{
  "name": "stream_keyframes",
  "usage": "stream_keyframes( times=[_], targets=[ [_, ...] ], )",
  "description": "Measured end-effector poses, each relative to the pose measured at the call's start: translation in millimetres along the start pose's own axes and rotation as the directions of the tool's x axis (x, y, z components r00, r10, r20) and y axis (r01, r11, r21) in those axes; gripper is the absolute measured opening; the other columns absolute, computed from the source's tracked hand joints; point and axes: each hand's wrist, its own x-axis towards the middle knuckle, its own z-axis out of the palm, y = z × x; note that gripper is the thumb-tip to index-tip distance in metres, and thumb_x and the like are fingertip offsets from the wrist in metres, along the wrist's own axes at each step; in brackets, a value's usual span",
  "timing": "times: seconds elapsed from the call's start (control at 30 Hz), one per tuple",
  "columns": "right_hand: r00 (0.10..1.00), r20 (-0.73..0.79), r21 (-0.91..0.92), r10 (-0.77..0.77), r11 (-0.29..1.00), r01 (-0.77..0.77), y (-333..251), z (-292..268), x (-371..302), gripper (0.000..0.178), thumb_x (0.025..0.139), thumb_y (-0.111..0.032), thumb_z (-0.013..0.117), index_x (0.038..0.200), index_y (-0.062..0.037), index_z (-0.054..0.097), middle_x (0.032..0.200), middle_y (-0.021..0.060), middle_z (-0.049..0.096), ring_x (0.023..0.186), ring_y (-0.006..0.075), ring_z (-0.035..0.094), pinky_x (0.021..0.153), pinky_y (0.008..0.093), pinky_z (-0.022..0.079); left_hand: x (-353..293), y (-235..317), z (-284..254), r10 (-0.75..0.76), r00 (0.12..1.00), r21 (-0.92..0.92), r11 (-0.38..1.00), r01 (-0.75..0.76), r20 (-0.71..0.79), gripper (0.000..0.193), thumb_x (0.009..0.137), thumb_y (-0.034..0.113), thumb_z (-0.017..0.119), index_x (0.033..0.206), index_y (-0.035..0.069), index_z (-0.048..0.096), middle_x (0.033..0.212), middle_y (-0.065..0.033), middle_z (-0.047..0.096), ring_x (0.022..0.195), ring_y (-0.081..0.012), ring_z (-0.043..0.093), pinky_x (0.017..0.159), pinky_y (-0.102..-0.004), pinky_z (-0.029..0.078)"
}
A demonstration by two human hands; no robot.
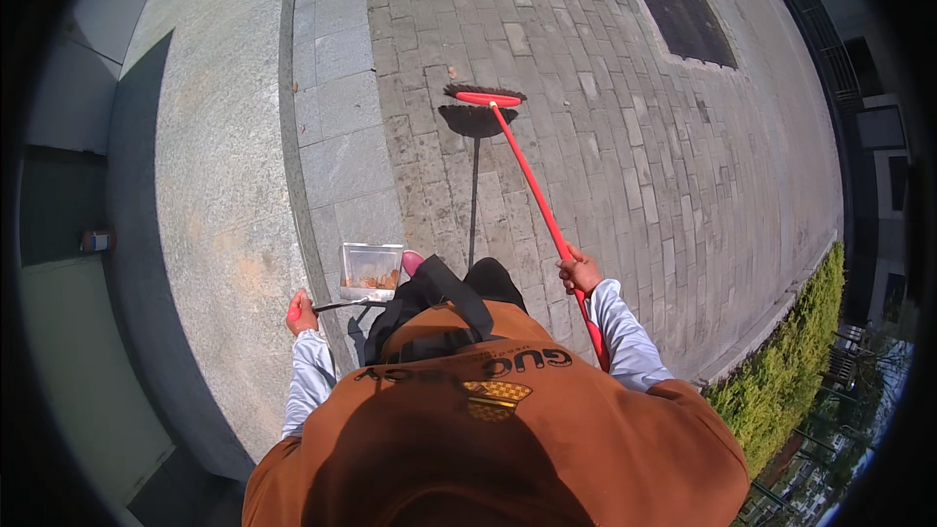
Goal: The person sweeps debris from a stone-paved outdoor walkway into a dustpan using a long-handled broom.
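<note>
My right hand [581,271] is closed round the red stick of a broom [535,187], which slants away ahead of me. Dark bristles show along its red head [488,98], and its shadow falls on the paving just below. On my left side, my left hand [302,313] grips the thin dark handle of a dustpan [371,258]. The pan looks pale and see-through, with brown dry leaves [383,281] and bits of litter inside. It is beside my pink shoe [412,262]. A small dry leaf [452,71] lies just beyond the bristles.
Grey brick paving [625,156] spreads ahead and right, bordered on the left by smooth slabs [344,146] and a kerb [293,107]. Past it runs a pale concrete strip [215,137] along a wall. A dark panel [676,10] lies far right; a green hedge [781,371] stands near right.
</note>
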Motion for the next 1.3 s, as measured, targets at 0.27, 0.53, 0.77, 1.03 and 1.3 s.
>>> stream_keyframes(
  times=[0.27,0.53,0.77,1.03,1.3],
  targets=[
    [0.991,0.137,0.672,-0.002,0.735,-0.092,-98,-87,156,0.007,0.083,-0.011,0.044,0.082,-0.0136,0.037,0.054,-0.0036,0.037,0.039,0.0066,0.033,0.037,0.0256,0.031,66,77,72,0.095,0.991,0.008,0.995,-0.096,0.091,0.022,0.083,0.018,0.058,0.100,0.005,0.060,0.063,0.0005,0.052,0.047,-0.0044,0.040,0.042,-0.0191,0.033],
    [0.971,0.211,0.212,0.115,0.964,-0.160,-173,-13,129,0.031,0.080,-0.001,0.044,0.103,-0.0213,0.037,0.054,-0.0013,0.034,0.037,0.0078,0.030,0.035,0.0279,0.031,103,149,167,0.137,0.990,0.035,0.990,-0.138,0.019,0.022,0.083,0.017,0.058,0.101,0.005,0.060,0.065,0.0004,0.053,0.048,-0.0043,0.040,0.042,-0.0188,0.033],
    [0.888,0.442,0.045,0.132,0.985,-0.169,-260,46,114,0.059,0.081,-0.001,0.046,0.133,-0.0206,0.027,0.053,-0.0021,0.034,0.038,0.0062,0.028,0.036,0.0235,0.028,143,186,216,0.113,0.994,-0.025,0.993,-0.113,-0.002,0.023,0.083,0.018,0.058,0.102,0.006,0.059,0.064,0.0004,0.051,0.046,-0.0051,0.040,0.040,-0.0190,0.033],
    [0.990,0.132,0.089,0.056,0.994,-0.068,-305,3,144,0.060,0.079,-0.001,0.047,0.132,-0.0193,0.027,0.056,0.0015,0.041,0.036,0.0085,0.032,0.035,0.0270,0.032,153,213,243,0.118,0.993,-0.046,0.992,-0.118,0.001,0.022,0.083,0.014,0.057,0.102,0.003,0.058,0.061,0.0021,0.050,0.046,-0.0040,0.039,0.042,-0.0182,0.031],
    [0.983,0.040,0.275,0.177,0.944,-0.181,-285,-24,188,0.013,0.082,-0.005,0.044,0.090,-0.0135,0.038,0.057,-0.0006,0.038,0.038,0.0067,0.033,0.037,0.0266,0.034,200,214,252,0.100,0.991,-0.025,0.995,-0.098,0.089,0.024,0.084,0.019,0.057,0.103,0.005,0.059,0.064,0.0009,0.050,0.047,-0.0056,0.040,0.040,-0.0201,0.033]
  ],
)
